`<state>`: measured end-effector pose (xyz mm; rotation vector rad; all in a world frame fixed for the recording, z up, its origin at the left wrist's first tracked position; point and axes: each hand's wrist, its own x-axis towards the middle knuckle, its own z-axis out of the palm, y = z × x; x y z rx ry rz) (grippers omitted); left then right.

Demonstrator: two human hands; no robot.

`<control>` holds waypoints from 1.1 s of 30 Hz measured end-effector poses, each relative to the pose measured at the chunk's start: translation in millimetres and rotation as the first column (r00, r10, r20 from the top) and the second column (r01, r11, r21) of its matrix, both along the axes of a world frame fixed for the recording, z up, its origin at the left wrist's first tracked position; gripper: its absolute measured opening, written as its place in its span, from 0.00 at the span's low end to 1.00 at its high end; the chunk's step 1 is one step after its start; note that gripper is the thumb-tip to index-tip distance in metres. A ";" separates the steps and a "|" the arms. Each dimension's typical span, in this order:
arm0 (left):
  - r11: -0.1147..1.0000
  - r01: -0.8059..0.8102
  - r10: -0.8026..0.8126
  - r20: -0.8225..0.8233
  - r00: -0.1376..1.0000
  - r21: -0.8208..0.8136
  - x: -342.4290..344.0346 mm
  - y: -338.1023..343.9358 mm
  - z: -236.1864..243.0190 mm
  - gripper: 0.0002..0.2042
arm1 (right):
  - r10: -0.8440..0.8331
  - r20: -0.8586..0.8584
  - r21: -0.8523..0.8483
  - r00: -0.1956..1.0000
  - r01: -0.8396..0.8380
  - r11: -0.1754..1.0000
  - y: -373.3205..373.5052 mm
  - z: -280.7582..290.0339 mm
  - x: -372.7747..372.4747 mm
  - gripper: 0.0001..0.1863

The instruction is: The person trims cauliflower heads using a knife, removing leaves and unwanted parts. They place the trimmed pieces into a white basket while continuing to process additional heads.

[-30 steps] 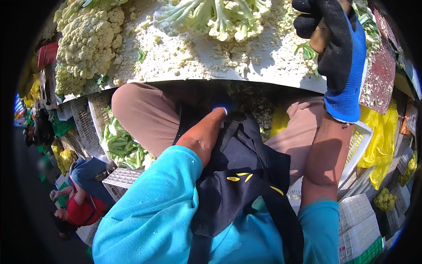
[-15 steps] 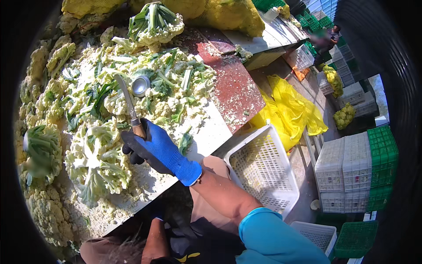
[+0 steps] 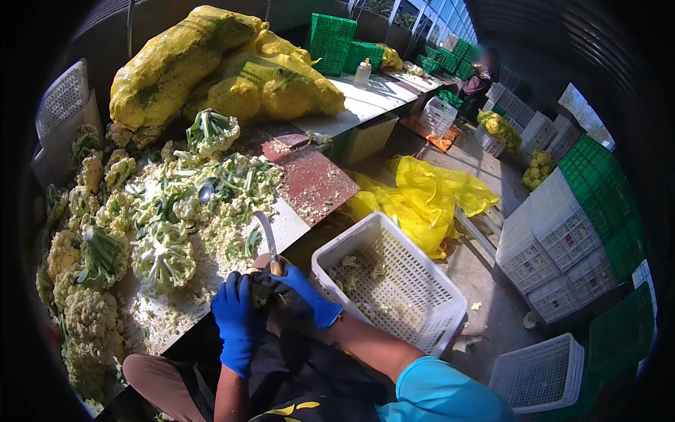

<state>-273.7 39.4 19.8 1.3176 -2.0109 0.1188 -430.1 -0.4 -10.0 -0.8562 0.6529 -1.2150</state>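
My right hand, in a blue and black glove, grips a curved knife by its wooden handle, blade pointing up. Beside it, over my lap, my left hand in a blue glove has its fingers curled against something that is hidden between the two hands. Heads of cauliflower, leaves, loose florets and crumbs cover the worktop ahead and to the left. A small metal lid lies among them. Just right of my hands is a white plastic crate with a few florets inside.
Yellow mesh sacks lie at the back left. Yellow netting drapes beyond the crate. Stacked crates stand to the right, another white crate at lower right. A person is at the far bench, near green crates.
My right hand has come down from the worktop toward my lap with the knife. My left hand has risen to meet it. The view has shifted, showing more sacks and crates.
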 end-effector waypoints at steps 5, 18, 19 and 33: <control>0.918 0.390 -0.389 -0.349 0.853 -0.070 -69.7 1.6 42.2 0.41 | -0.315 0.011 -0.005 0.949 0.316 0.949 41.9 29.3 -91.5 0.04; 0.125 0.981 0.536 -0.822 -0.193 -0.149 -157.1 -44.6 -60.6 0.20 | -0.504 -0.241 0.035 0.829 0.527 0.849 50.7 -14.2 -159.6 0.10; 0.168 0.978 0.469 -0.863 -0.189 -0.123 -159.0 -48.5 -65.6 0.20 | -0.512 -0.233 0.055 0.827 0.537 0.842 50.4 -14.0 -159.4 0.09; 0.052 0.985 0.409 -0.903 0.130 0.165 -205.1 -48.3 -98.1 0.21 | -0.629 -0.290 0.135 0.721 0.682 0.719 54.3 -46.4 -180.0 0.09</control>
